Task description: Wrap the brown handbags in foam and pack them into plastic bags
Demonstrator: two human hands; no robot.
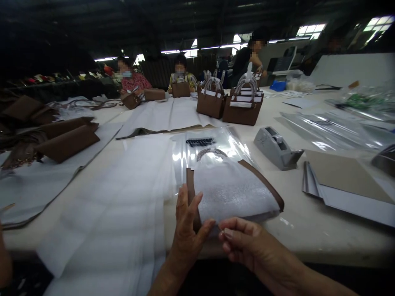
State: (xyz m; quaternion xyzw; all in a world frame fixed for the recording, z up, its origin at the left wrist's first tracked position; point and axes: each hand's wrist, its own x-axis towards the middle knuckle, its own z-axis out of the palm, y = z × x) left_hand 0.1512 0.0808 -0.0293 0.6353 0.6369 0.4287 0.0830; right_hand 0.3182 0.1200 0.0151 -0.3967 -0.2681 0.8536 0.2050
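A brown handbag point(190, 181) lies on the table in front of me, with a white wrapping sheet point(234, 191) over its face. Its wrapped handles point(212, 153) point away from me. My left hand point(189, 224) rests against the bag's left side and near edge, fingers spread. At the near edge, my right hand point(247, 238) pinches thumb and forefinger together close to my left thumb; what is between them is too small to make out. Beneath the handles lies a clear plastic bag point(182, 152) with dark printing.
A grey tape dispenser point(276, 148) stands right of the handbag, with stacked cardboard sheets point(348, 172) nearby. White sheets point(123, 197) spread to the left. Finished brown bags point(242, 109) stand farther back. Clear plastic sleeves point(324, 127) lie at right. Several people point(135, 80) are beyond the table.
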